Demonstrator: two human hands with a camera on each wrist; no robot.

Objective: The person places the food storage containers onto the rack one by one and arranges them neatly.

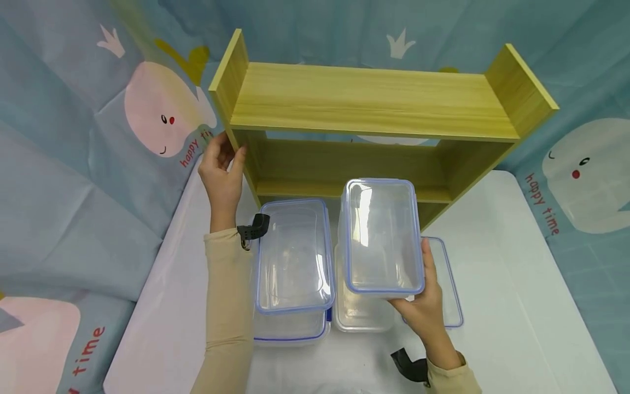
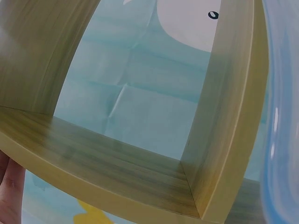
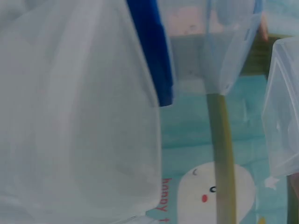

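My left hand (image 1: 223, 175) grips the left side panel of a wooden shelf (image 1: 379, 101), thumb by its front edge and fingers at the outer face. In the left wrist view, part of that hand (image 2: 10, 193) shows beside the shelf frame (image 2: 233, 107). A clear plastic food container (image 1: 381, 235) with a blue-rimmed lid is held up, tilted, in my right hand (image 1: 425, 303), with fingers along its right side and thumb near the bottom edge. Its pale wall fills the left of the right wrist view, where a blue latch (image 3: 152, 51) also shows.
Left of the held container, one blue-rimmed container (image 1: 295, 257) is stacked on another (image 1: 290, 327). A clear tub (image 1: 364, 314) stands below the held one. A blue-rimmed lid (image 1: 451, 284) lies to the right on the white table (image 1: 517, 306). A printed curtain (image 1: 320, 33) hangs behind.
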